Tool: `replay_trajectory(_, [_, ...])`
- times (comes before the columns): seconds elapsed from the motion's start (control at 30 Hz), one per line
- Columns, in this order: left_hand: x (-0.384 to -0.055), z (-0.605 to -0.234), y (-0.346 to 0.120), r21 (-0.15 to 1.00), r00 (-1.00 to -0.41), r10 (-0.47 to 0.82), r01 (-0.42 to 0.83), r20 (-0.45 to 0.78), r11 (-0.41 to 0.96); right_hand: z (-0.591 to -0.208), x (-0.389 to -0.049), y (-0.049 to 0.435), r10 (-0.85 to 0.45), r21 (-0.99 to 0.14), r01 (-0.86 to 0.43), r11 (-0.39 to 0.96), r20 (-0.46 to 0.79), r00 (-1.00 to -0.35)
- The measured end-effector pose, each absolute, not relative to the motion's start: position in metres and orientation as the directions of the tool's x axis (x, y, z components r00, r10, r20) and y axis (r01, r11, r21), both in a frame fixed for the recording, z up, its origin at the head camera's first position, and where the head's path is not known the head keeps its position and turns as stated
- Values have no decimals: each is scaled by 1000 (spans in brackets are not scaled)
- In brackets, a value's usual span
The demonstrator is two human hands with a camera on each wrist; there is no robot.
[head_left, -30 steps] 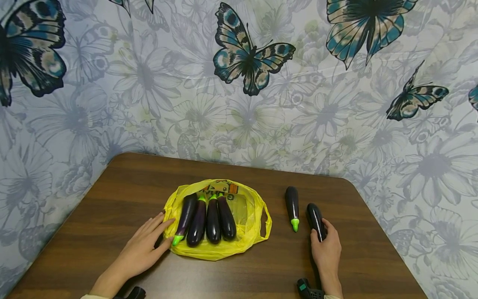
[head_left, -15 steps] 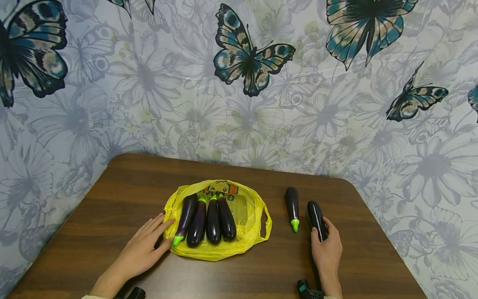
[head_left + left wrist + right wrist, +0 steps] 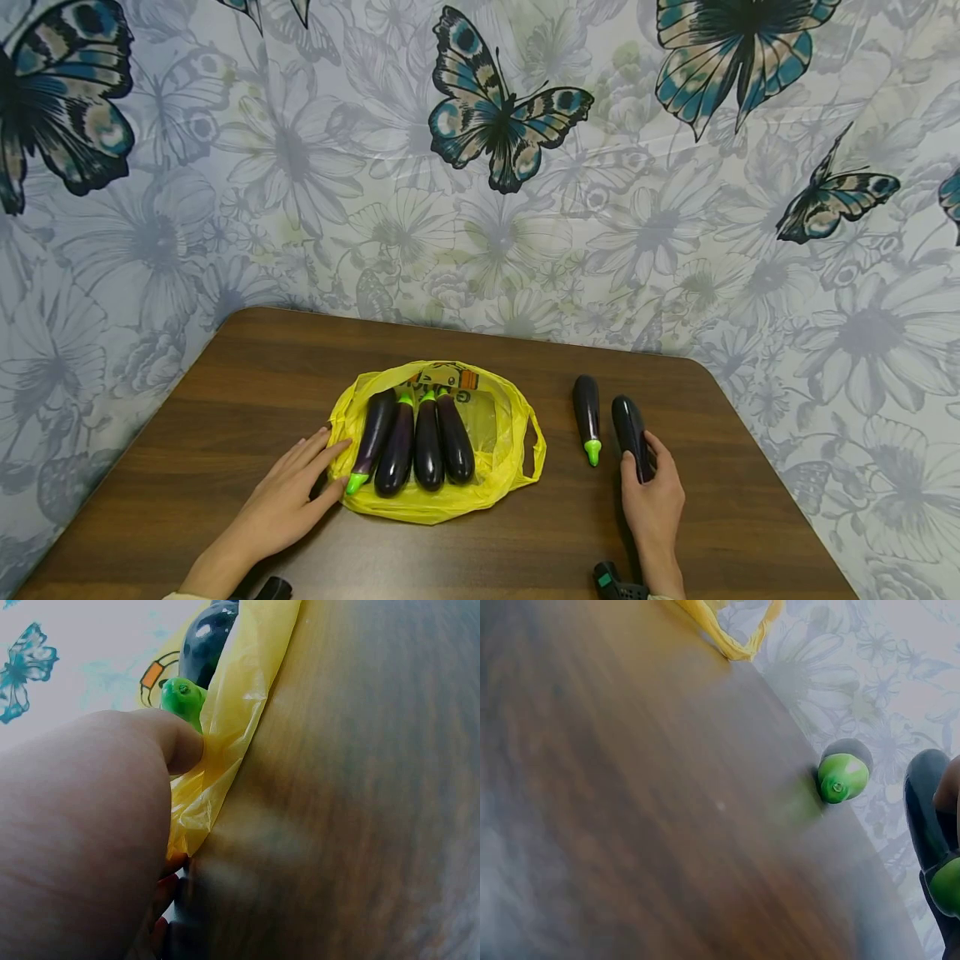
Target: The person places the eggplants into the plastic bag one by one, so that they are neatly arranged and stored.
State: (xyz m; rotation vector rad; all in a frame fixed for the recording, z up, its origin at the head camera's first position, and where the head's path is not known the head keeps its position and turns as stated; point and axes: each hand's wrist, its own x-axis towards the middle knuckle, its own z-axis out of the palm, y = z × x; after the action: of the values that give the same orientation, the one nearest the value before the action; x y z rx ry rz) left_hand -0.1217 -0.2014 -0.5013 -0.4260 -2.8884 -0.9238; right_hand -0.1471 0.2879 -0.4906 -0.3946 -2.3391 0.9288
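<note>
An open yellow plastic bag (image 3: 487,492) lies on the table with several dark purple eggplants (image 3: 414,450) inside. At its left side, my left hand (image 3: 288,492) rests its spread fingers and thumb on the plastic, beside the green stem (image 3: 180,699) of the leftmost eggplant. My right hand (image 3: 654,500) grips an eggplant (image 3: 628,421) between thumb and fingers, the rounded dark end pointing away from me. Its green stem end (image 3: 946,886) shows in the right wrist view. Just left of it, a loose eggplant (image 3: 587,408) lies on the table, green tip toward me.
The brown wooden table (image 3: 262,375) backs onto a butterfly-patterned wall covering (image 3: 510,250). One handle loop (image 3: 537,450) of the bag sticks out to the right. Black wrist devices (image 3: 618,583) sit at the bottom edge of the head view.
My right hand has shifted slightly away from me and to the left with the eggplant in its grip. The left hand and the bag stay put.
</note>
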Motion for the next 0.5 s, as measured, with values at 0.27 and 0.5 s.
replay_trajectory(0.27, [-122,-503,-202,555,-957,241,289,159,780,-490,-146,284,467,-721,39,691,405,-786])
replay_trajectory(0.5, [-122,-503,-202,557,-957,240,290,163,778,-489,-146,281,471,-747,8,664,409,-782])
